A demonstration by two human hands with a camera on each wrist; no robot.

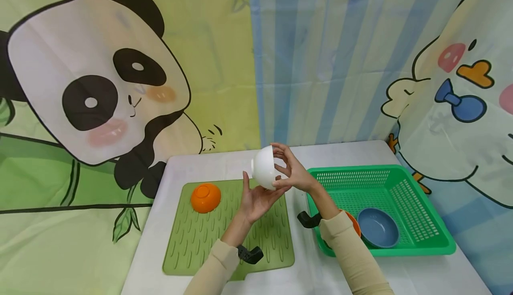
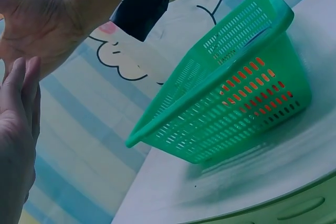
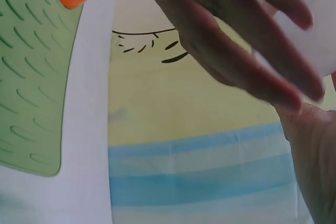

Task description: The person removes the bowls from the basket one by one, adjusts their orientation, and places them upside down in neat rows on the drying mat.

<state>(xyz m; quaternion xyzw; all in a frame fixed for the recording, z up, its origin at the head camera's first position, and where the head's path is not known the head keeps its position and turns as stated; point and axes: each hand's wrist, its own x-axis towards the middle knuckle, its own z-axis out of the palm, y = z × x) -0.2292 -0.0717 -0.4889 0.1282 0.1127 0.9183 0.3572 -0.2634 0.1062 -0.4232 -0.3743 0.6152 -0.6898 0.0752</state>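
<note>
A white bowl is tipped on its side above the green mat, its mouth facing right. My right hand grips it by the rim, fingers at the top and thumb low down. Under the bowl, my left hand lies palm up with straight fingers, thumb pointing up on the left. The left wrist view catches only part of the left hand. In the right wrist view the white bowl is cut off at the edge. An upturned orange bowl rests at the mat's far left.
At the right stands a green basket with slotted walls. Inside are a blue bowl and an orange bowl, the latter mostly hidden by my right forearm. A white tabletop shows around the mat; printed curtains hang behind.
</note>
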